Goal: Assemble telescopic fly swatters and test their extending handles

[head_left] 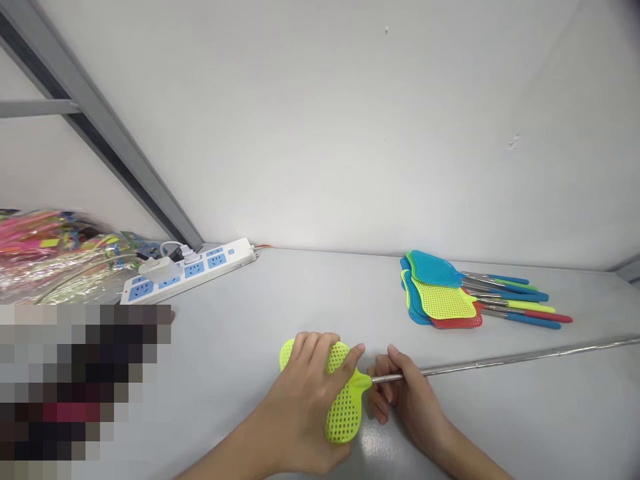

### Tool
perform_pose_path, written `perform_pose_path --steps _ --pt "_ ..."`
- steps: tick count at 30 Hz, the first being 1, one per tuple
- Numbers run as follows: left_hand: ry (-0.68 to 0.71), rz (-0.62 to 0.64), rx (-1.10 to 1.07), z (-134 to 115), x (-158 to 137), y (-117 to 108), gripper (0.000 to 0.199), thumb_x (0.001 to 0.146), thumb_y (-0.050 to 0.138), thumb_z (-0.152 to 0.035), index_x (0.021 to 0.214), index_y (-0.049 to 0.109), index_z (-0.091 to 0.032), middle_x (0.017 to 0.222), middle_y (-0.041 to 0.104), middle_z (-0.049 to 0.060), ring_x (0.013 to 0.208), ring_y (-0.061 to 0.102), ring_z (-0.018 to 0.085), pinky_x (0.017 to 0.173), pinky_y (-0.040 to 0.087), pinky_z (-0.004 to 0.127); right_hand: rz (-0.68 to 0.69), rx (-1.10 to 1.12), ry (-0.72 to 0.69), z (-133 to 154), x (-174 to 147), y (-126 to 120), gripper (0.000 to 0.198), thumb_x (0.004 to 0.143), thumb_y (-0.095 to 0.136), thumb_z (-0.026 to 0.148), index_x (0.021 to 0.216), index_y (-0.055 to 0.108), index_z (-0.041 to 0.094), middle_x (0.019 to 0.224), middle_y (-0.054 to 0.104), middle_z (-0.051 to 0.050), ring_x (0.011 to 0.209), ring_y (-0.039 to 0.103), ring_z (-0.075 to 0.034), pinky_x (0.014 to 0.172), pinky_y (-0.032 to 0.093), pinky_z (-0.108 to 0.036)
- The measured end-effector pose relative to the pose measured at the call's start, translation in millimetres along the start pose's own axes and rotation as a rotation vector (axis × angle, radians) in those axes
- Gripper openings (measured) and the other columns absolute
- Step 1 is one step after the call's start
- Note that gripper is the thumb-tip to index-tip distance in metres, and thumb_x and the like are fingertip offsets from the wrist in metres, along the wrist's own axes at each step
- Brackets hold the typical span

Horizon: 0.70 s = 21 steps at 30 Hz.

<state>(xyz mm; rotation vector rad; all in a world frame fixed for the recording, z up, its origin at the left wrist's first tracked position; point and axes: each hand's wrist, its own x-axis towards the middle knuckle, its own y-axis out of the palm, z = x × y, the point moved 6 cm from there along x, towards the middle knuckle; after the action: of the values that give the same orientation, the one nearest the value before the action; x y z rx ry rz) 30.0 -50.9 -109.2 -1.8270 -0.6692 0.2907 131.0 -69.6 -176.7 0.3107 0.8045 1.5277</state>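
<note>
A lime-green fly swatter (345, 413) lies between my hands, its perforated head at the left and its long metal rod (500, 361) running out past the right edge of the view. My left hand (305, 400) is closed over the swatter head, fingers across its far edge; the palm hides much of it. Just right of the neck, my right hand (410, 393) has its fingers curled around the thin rod, thumb pointing up. The far end of the rod is out of view.
Behind my right hand, several fly swatters (443, 301) in blue, yellow-green and red lie piled against the wall. A white power strip (220, 261) with plugs sits at the back left. Plastic-wrapped goods (60, 260) lie farther left, near a grey metal frame (105, 113). The lower left is pixelated.
</note>
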Motion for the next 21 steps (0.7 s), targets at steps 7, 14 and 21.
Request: perform_pose_path --steps 7,14,21 --pt "0.005 0.028 -0.015 -2.2 2.4 1.6 0.082 0.046 0.055 -0.023 0.124 0.03 -0.021 0.106 0.036 0.012 0.096 0.031 0.029 0.082 0.023 0.048 -0.015 -0.014 0.044 -9.1 -0.6 0.1 0.049 0.081 0.026 0.046 0.043 0.039 0.018 0.034 0.033 0.003 0.034 0.037 -0.011 0.039 0.026 -0.024" --pt "0.001 0.026 -0.024 -1.7 2.4 1.8 0.081 0.046 0.055 -0.023 0.123 0.031 -0.022 0.105 0.037 0.011 0.096 0.031 0.029 0.082 0.022 0.048 -0.006 -0.034 0.059 -8.3 -1.2 -0.7 0.049 0.081 0.026 0.046 0.043 0.041 0.018 0.034 0.036 0.002 0.033 0.038 -0.011 0.039 0.025 -0.024" --pt "0.009 0.037 -0.05 0.0 3.6 3.5 0.081 0.047 0.056 -0.025 0.124 0.03 -0.022 0.107 0.036 0.011 0.098 0.031 0.028 0.084 0.022 0.048 -0.007 -0.061 0.06 -4.3 -1.7 1.5 0.049 0.082 0.027 0.045 0.043 0.04 0.017 0.036 0.037 0.002 0.034 0.038 -0.01 0.04 0.026 -0.024"
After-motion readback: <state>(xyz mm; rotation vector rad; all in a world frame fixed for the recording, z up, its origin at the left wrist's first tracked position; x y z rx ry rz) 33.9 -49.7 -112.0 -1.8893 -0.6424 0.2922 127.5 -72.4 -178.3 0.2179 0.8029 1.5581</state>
